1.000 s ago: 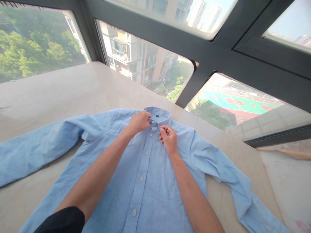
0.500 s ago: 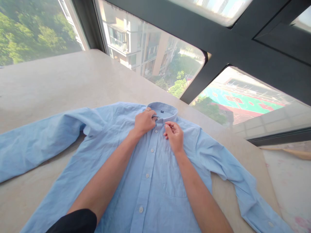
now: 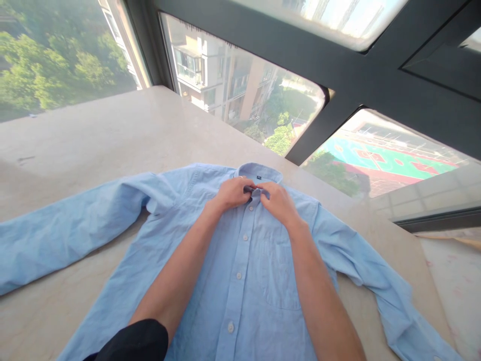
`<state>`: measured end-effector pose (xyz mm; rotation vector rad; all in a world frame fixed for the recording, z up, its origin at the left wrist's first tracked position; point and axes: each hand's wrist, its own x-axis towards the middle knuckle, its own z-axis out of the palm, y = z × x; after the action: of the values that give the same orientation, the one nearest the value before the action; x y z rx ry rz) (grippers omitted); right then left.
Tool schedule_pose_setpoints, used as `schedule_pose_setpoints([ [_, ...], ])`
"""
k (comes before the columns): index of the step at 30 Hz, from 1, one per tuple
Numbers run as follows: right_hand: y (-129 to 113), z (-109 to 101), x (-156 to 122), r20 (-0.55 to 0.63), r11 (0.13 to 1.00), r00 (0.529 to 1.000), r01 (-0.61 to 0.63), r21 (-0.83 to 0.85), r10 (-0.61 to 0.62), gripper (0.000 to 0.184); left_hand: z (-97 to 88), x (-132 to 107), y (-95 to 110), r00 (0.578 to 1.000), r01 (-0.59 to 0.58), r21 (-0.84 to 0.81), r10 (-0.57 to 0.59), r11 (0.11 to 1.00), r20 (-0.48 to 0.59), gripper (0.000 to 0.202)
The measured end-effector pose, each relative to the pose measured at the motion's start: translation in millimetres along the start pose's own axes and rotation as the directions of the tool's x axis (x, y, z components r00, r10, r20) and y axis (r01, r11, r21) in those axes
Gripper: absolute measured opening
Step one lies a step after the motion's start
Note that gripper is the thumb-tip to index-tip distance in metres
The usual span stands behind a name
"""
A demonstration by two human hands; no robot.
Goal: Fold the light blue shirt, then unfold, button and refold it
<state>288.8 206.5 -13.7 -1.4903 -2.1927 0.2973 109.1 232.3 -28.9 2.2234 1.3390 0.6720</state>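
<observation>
One light-blue button-up shirt (image 3: 216, 271) lies front up on the counter (image 3: 93, 135), spread beneath both hands. The left hand (image 3: 235, 193) has its fingers closed on one front end of the collar (image 3: 269, 173); the right hand (image 3: 278, 200) pinches the other end just beside it. Below the hands, four white buttons (image 3: 245, 237) run down the placket; one chest pocket (image 3: 280, 286) sits below the right hand, partly under that forearm, and one small dark label (image 3: 259, 177) shows just beyond the fingertips. Two shirt sleeves reach outward, one to each side of the hands. The fingers cover the collar's closure — whether a button is held there I cannot tell — and the hem, plus the cuff out past the left hand, is cut off by the picture's edge. Half a second ago the right hand was curled slightly apart from the collar; now it has reached the fabric, fingertips close to the left hand's.
</observation>
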Motion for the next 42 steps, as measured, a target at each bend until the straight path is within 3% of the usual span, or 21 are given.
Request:
schedule_pose_setpoints([
  [8, -11, 3, -4, -0.030, 0.991, 0.992, -0.122, -0.050, 0.121, 0.023, -1.3, 1, -4, 0.999, 0.047, -0.166, -0.050, 0.985, -0.010, 0.026],
  [14, -13, -6, -10, -0.054, 0.998, 0.997, -0.053, -0.041, 0.051, 0.021, 2.5, 3, -5, 0.993, 0.078, -0.233, -0.096, 0.969, -0.069, 0.020],
  [19, -15, 3, -11, -0.077, 0.999, 0.997, -0.030, -0.014, 0.029, 0.024, 3.6, 3, -3, 0.990, 0.067, -0.276, -0.097, 0.959, -0.098, 0.018],
  [25, -11, 21, -14, -0.180, 0.998, 0.983, -0.008, 0.059, 0.018, 0.023, 4.2, 1, 2, 0.988, 0.100, -0.311, -0.131, 0.945, -0.082, 0.020],
  [32, -4, 25, -15, -0.260, 0.972, 0.966, 0.077, 0.222, -0.017, 0.021, 6.5, 0, 3, 0.987, 0.108, -0.356, -0.141, 0.928, -0.070, 0.021],
  [42, -3, 28, -13, -0.362, 0.958, 0.926, 0.194, 0.210, -0.109, 0.023, 8.6, 0, -3, 0.995, 0.065, -0.382, -0.088, 0.922, -0.044, 0.030],
])
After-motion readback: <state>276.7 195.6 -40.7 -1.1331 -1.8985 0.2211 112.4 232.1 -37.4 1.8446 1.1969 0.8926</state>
